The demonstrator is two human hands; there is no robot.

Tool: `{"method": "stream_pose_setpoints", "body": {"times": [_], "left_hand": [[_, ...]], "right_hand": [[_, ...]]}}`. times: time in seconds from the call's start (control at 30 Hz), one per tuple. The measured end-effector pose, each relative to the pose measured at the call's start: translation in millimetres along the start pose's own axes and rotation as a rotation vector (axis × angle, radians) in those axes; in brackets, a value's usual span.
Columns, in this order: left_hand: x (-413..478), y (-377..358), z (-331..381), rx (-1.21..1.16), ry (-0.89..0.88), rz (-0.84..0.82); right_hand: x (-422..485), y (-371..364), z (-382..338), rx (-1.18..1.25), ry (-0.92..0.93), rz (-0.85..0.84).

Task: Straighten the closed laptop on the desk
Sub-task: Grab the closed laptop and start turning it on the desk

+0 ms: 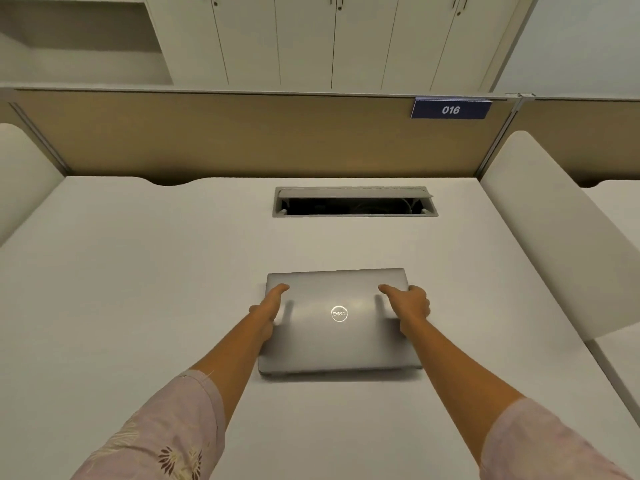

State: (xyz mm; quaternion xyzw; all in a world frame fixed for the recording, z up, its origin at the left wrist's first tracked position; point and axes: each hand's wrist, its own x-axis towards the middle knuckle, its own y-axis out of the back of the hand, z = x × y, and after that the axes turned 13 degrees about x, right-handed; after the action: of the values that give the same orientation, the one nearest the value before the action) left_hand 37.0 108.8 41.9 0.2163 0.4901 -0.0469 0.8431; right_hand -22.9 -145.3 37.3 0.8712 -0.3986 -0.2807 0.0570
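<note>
A closed grey laptop with a round logo on its lid lies flat on the white desk, a little right of the middle. Its edges run nearly parallel to the desk's back edge, with a slight skew. My left hand grips the laptop's left side, thumb lying on the lid and fingers wrapped under the edge. My right hand grips the right side the same way, thumb on the lid. Both forearms reach forward from patterned pink sleeves.
An open cable hatch is set into the desk behind the laptop. A tan partition with a blue "016" sign closes the back. White side panels stand at left and right. Cabinets rise beyond the partition.
</note>
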Motion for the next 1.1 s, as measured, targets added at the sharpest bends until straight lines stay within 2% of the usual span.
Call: {"method": "stream_pose_setpoints", "body": {"times": [0.13,0.3,0.7,0.9,1.1], "left_hand": [[-1,39,-22,-0.063,0.071,0.037],[-2,85,-46,-0.111,0.118,0.073],[5,134,-79,-0.263,0.195,0.084],[12,141,-81,-0.183,0.172,0.064],[18,149,-82,0.061,0.122,0.036]], "right_hand": [[-17,-40,-12,-0.013,0.074,-0.123],[-37,-87,-17,0.009,0.069,-0.285],[-61,-148,-28,-0.102,0.093,-0.475],[-59,-154,-23,-0.127,0.097,-0.476],[-60,-152,-15,-0.158,0.161,-0.491]]}}
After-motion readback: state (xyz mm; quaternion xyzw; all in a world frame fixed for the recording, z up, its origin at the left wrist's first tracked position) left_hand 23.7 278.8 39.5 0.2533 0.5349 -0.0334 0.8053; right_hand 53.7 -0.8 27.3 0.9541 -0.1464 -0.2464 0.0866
